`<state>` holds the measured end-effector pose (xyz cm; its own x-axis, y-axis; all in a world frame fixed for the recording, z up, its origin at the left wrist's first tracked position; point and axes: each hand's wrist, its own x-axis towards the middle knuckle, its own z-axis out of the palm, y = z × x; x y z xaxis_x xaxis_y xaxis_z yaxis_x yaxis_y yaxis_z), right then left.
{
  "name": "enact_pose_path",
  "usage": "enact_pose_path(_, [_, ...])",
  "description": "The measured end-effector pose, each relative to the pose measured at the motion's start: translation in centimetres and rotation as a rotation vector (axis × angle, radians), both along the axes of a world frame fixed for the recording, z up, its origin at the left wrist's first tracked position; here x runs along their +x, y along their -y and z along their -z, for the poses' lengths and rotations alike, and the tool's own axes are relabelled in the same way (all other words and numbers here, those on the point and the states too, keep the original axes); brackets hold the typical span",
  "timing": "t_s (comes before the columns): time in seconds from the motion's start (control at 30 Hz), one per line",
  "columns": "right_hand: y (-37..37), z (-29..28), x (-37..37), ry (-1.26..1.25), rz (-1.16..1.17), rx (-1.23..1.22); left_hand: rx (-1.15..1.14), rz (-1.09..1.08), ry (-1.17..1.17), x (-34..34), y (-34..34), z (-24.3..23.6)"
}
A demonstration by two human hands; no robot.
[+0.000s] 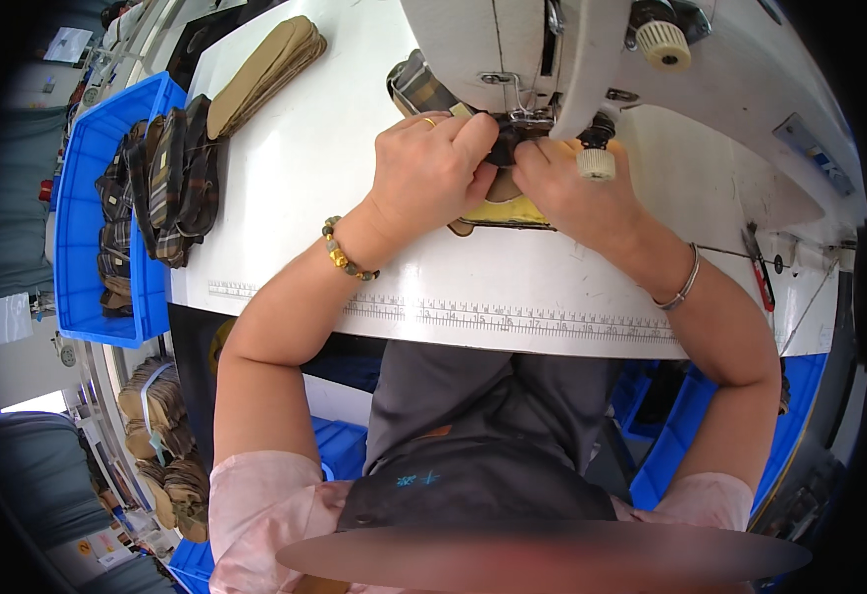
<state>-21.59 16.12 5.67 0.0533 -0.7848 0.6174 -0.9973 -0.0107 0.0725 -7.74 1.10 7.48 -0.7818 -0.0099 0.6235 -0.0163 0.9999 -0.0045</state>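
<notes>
Both my hands are close together at the presser foot (532, 121) of a white sewing machine (468, 40). My left hand (428, 173) is closed, thumb and forefinger pinching the dark edge of a plaid fabric piece (420, 83), which extends beyond the knuckles. My right hand (582, 193) has its fingers bent down on the same dark edge, just right of the left thumb; its fingertips are partly hidden. Beneath the hands a tan part of the piece shows above a yellow plate (509, 212) on the white table.
A blue bin (69, 257) at the left table edge holds plaid pieces, with more plaid pieces (171, 183) draped over its side. A stack of tan fabric pieces (267, 77) lies far left. A red-handled tool (760, 269) lies at right. A ruler scale (493, 319) runs along the near edge.
</notes>
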Motion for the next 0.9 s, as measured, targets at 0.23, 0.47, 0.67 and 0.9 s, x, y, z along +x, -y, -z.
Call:
enact_pose_path(0.23, [0.1, 0.8, -0.3, 0.001, -0.022, -0.075, 0.046, 0.097, 0.057, 0.1, 1.1, -1.2])
enact_pose_path(0.47, [0.0, 0.0, -0.1, 0.029, -0.068, -0.102, 0.188, 0.129, 0.248, 1.3, 1.2, -3.8])
enact_pose_path(0.67, [-0.9, -0.4, 0.4, -0.063, -0.061, -0.071, 0.391, 0.196, 0.209, 1.1, 1.0, -2.7])
enact_pose_path(0.9, [-2.1, -1.5, 2.0, -0.064, -0.096, 0.110, 0.324, 0.166, 0.335, 1.1, 0.2, -2.0])
